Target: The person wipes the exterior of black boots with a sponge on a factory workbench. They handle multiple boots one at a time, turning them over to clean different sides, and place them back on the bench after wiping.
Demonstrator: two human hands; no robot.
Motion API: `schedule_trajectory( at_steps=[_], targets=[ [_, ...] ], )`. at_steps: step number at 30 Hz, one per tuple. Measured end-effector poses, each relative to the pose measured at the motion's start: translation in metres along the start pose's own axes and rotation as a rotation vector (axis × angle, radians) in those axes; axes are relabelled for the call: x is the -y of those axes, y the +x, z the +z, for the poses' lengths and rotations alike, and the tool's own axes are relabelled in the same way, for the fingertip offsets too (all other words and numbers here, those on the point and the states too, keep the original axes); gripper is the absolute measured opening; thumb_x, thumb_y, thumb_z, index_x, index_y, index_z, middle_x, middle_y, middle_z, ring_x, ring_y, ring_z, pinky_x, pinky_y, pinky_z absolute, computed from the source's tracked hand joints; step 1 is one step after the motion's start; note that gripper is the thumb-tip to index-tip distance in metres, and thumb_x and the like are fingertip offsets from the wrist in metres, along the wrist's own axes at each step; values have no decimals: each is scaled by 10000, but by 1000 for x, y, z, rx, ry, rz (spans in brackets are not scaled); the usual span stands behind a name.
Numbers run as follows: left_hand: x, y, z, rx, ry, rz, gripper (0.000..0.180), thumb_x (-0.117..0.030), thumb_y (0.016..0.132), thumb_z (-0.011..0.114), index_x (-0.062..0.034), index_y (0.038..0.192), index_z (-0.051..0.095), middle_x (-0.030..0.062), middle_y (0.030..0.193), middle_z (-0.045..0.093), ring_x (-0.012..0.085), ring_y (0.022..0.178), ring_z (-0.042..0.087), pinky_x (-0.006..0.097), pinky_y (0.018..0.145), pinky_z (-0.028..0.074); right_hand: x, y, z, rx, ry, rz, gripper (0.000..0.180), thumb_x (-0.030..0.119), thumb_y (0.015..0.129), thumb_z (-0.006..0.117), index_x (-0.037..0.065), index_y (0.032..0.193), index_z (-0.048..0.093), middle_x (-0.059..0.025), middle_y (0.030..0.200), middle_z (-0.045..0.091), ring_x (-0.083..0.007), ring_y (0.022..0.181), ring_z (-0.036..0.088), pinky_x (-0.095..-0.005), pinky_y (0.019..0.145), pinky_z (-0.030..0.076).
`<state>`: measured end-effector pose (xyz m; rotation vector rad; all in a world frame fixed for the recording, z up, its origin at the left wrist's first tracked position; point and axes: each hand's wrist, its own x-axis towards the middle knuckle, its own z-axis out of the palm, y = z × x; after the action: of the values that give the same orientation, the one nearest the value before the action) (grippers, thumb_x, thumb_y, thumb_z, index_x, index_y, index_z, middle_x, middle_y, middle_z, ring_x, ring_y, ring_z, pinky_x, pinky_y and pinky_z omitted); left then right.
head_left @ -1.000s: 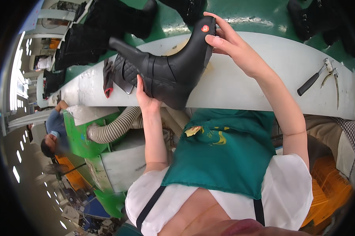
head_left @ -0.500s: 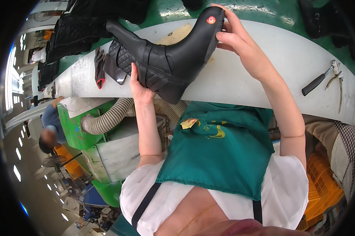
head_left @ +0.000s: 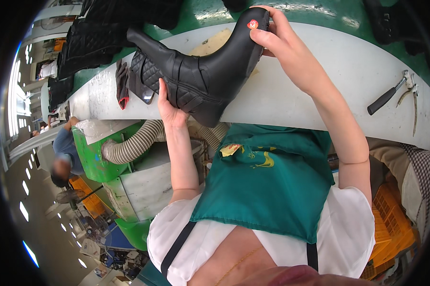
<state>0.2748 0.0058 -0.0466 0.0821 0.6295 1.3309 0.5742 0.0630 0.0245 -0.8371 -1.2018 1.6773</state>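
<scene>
Boot (head_left: 219,66) up in both hands over the surface (head_left: 296,95), on its side, toe raised toward the far right, shaft off to my left; whether any of it rests below, I cannot tell. Upper looks complete to me: quilted shaft, straps lying in place, red sticker (head_left: 252,24) on the toe. My judgement: the making is mostly behind it and this is a handling stage, boot not yet set down. What remains I cannot tell, the sole being turned mostly from view. Hammer (head_left: 384,100) and pliers (head_left: 413,102) lie together at my right, out of reach of either hand's hold; glove (head_left: 122,83) and phone (head_left: 141,88) just by the shaft. Left grip (head_left: 173,112): partly closed round the lower shaft near the heel, thumb up along the quilting, fingers hidden behind. Right grip (head_left: 291,47): curved round the toe end, opened about as wide as the toe, thumb beside the sticker, fingers over the sole edge.
</scene>
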Motion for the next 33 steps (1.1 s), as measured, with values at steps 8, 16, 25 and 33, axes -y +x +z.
schedule_trajectory(
  at_steps=[8, 16, 25, 33],
  targets=[
    [2, 2, 1, -25, 1, 23, 408, -363, 947, 485, -53, 1197, 576, 139, 1233, 580, 322, 1135, 549, 505, 990, 412, -6, 0, -5, 34, 23, -75, 472, 55, 888, 470, 33, 1320, 281, -76, 1134, 435, -147, 1082, 442, -298, 932, 389],
    [1, 3, -1, 1, -4, 31, 397, -358, 946, 488, -57, 1186, 584, 135, 1217, 592, 319, 1120, 559, 503, 981, 420, -4, 1, -5, 42, 45, -82, 521, 38, 862, 459, 12, 1340, 254, -90, 1155, 429, -160, 1086, 442, -303, 943, 382],
    [2, 2, 0, -22, 4, 31, 385, -352, 943, 495, -62, 1177, 593, 134, 1213, 595, 318, 1121, 558, 503, 977, 422, -19, 1, -5, -31, -63, -154, 516, 185, 880, 504, 15, 1335, 326, -102, 1108, 525, -162, 1047, 506, -298, 924, 394],
    [2, 1, -1, -40, 26, 46, 390, -352, 940, 503, -54, 1174, 591, 132, 1214, 595, 315, 1119, 560, 500, 976, 424, -16, -1, -3, -43, -104, -117, 552, 233, 880, 517, 12, 1343, 314, -110, 1142, 527, -178, 1079, 504, -304, 944, 383]
  ],
)
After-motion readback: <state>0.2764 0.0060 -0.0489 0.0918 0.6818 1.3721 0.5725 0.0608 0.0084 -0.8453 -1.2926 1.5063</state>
